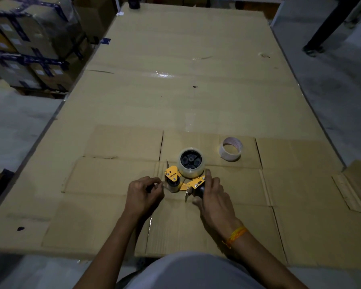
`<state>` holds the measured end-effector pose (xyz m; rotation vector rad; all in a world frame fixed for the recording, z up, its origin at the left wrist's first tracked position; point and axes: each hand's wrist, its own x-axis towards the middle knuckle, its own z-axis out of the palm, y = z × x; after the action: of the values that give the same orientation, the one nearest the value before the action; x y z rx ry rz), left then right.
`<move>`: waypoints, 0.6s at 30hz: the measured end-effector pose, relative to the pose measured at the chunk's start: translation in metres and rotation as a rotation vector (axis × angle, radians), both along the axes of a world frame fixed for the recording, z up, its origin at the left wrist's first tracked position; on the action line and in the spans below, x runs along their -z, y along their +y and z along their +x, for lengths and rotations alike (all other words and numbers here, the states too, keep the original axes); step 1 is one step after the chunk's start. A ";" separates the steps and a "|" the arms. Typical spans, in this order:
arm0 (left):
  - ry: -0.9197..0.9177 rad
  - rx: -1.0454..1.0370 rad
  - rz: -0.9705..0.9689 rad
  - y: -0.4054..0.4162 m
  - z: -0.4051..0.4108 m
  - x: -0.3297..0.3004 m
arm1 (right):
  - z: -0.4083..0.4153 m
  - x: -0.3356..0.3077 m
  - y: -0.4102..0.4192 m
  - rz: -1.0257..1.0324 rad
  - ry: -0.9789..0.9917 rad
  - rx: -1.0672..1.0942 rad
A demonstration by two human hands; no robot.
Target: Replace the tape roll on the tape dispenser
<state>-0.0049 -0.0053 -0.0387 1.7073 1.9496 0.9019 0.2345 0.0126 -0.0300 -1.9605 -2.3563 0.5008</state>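
Both hands (145, 191) (212, 195) grip the tape dispenser (181, 180).

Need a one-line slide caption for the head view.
Right hand holds yellow tape dispenser carrying clear tape roll; left hand pinches near roller; empty core beside.

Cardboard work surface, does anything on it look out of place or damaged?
Nothing serious. An empty tape core sits loose right of the dispenser. The cardboard has dark spots, slits and stuck tape strips. The new roll looks seated.
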 end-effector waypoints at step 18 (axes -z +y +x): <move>0.054 0.033 0.002 0.006 -0.028 0.008 | 0.006 -0.008 0.017 -0.054 0.022 0.039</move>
<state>-0.0333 0.0004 -0.0466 1.7774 1.9491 0.8544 0.2406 0.0296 -0.0221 -2.0075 -2.3109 0.5866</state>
